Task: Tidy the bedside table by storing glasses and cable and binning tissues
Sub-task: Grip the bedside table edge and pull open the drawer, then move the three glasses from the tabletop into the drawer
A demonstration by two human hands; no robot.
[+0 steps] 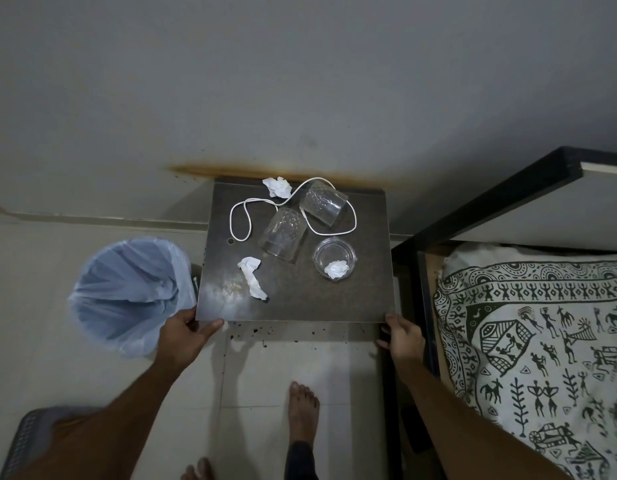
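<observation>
The dark bedside table (352, 299) carries a looped white cable (238, 216), two clear glasses on their sides (282, 235) (322, 202) and one short upright glass (334, 257) with a crumpled tissue (336, 269) inside. Another tissue (277, 187) lies at the back edge, and a third tissue (253, 277) lies near the front left. My left hand (187, 332) grips the table's front left corner. My right hand (402, 336) grips its front right corner.
A bin lined with a pale blue bag (134, 292) stands on the floor left of the table. A black bed frame (480, 209) and patterned bedding (542, 358) are on the right. The wall is right behind the table. My bare feet (303, 410) are on the tiles.
</observation>
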